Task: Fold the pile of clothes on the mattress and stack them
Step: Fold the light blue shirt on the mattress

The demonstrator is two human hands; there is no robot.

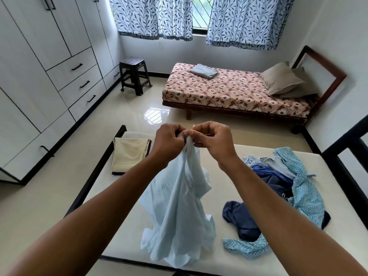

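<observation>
Left hand (pixel 169 139), right hand (pixel 213 140) pinch pale-blue shirt (pixel 179 206); unfolded pile (pixel 278 176) right, cream stack (pixel 129 154) left, on mattress (pixel 119 196).

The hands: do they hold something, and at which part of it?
Left hand and right hand both pinch the pale blue garment at its bunched top; the rest hangs down.
</observation>
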